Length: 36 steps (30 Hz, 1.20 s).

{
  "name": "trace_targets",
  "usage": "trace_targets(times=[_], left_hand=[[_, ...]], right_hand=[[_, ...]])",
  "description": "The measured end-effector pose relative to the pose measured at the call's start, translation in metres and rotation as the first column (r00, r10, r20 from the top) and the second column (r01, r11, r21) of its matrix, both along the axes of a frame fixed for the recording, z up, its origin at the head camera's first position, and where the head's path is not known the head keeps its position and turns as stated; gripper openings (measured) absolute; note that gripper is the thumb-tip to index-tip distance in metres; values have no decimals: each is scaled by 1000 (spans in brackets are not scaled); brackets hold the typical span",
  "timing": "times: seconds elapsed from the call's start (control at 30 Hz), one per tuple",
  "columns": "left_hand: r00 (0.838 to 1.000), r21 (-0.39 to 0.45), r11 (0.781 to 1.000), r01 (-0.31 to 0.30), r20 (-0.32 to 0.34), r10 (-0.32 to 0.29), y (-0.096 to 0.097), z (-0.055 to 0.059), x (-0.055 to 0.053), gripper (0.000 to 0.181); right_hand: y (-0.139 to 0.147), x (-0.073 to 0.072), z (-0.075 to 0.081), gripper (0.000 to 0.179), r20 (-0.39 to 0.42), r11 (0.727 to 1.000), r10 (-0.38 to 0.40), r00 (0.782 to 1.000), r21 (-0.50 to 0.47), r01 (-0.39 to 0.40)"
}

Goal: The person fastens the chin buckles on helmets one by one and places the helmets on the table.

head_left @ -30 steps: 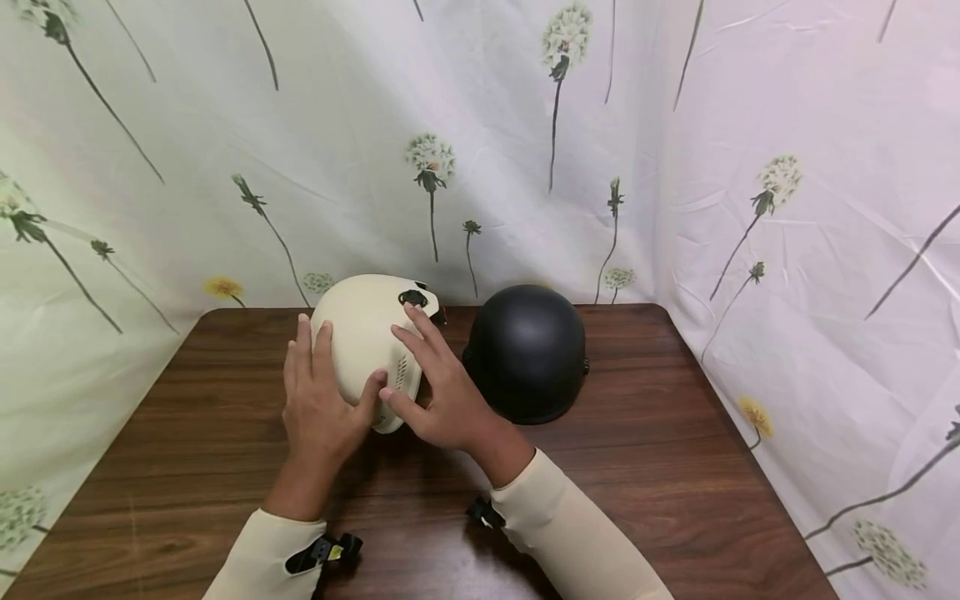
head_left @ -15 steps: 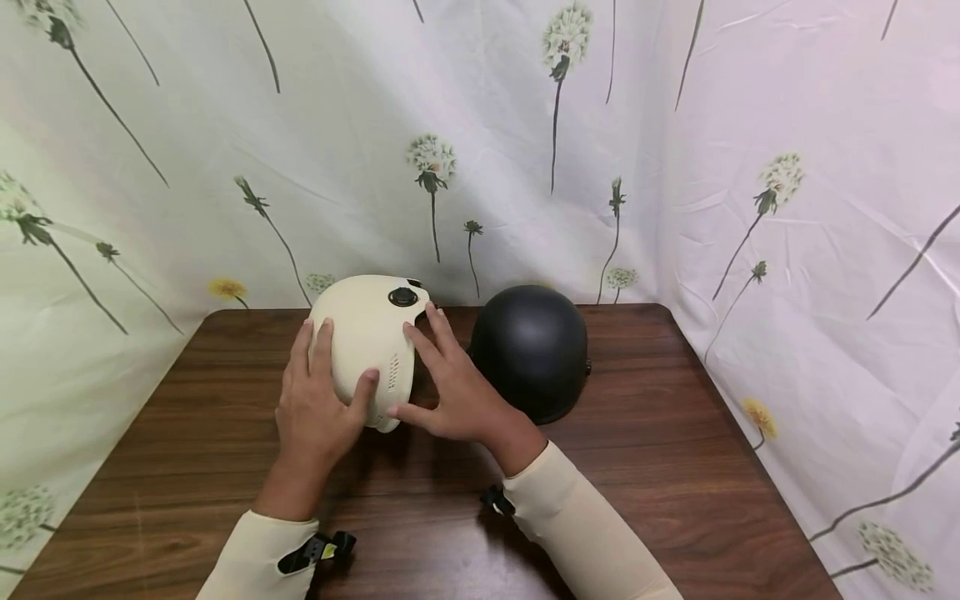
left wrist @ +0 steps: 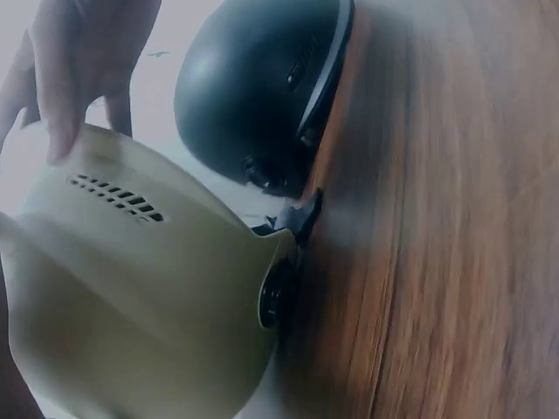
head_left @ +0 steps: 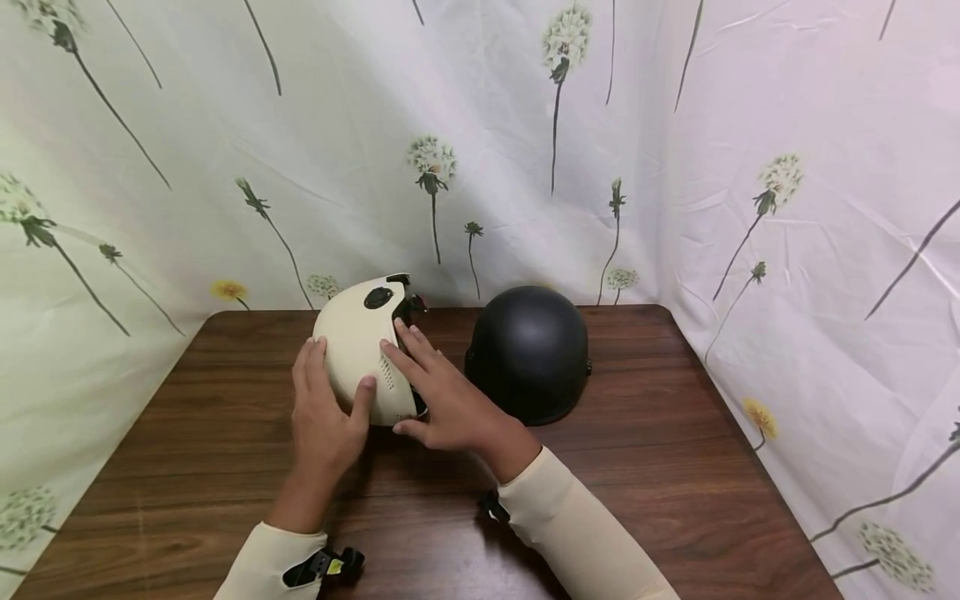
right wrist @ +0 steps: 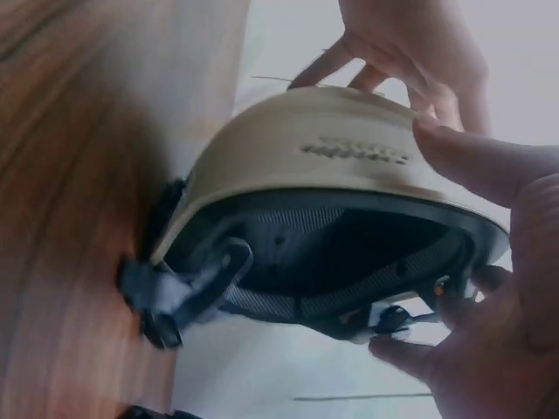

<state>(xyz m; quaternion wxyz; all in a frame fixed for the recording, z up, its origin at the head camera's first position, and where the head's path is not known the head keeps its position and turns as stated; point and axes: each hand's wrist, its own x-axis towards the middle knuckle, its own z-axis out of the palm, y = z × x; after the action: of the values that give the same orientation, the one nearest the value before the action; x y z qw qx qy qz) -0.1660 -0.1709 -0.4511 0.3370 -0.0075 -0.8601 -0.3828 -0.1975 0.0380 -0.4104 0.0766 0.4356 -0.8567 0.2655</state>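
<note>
A cream helmet (head_left: 348, 350) with small vent slots and a dark round fitting (head_left: 378, 297) is tilted on the dark wooden table. Its black-lined opening (right wrist: 349, 253) faces right. My left hand (head_left: 324, 417) holds the shell from the left, fingers on the far side and thumb on the near side. At the opening's edge, my right hand (head_left: 450, 400) grips the rim, its fingers on the shell and thumb low at the near end. A dark strap (right wrist: 196, 292) hangs from the rim close to the table in the right wrist view.
A matte black helmet (head_left: 528, 354) stands dome up just right of the cream one, near the table's back edge. Behind and beside the wooden table (head_left: 675, 467) hang white cloths (head_left: 510, 150) printed with dandelions.
The cream helmet has turned so its opening shows more to the right, and its round fitting has shifted left. My right hand has shifted along the rim; the black helmet stays put.
</note>
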Motion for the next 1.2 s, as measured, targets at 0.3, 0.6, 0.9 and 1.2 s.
trace_targets(times=[0.3,0.6,0.9,1.2], left_hand=[[998,32,998,48,-50,-46,0,1,-3,74],[997,-9,999,45,-57,-45,-4,6,-5,80],[987,-87,996,15,-156,-28,-9,16,-9,96],[1000,-84,996,-4,-23,2,-17,25,-8,87]], right_hand=[[-5,5,-4,117,-18,999,37,999,40,-36],[-2,6,-6,119,-28,998,63,998,5,-62],[5,5,-5,119,-7,998,58,998,-8,-58],[11,3,-4,121,-16,1000,17,1000,3,-17]])
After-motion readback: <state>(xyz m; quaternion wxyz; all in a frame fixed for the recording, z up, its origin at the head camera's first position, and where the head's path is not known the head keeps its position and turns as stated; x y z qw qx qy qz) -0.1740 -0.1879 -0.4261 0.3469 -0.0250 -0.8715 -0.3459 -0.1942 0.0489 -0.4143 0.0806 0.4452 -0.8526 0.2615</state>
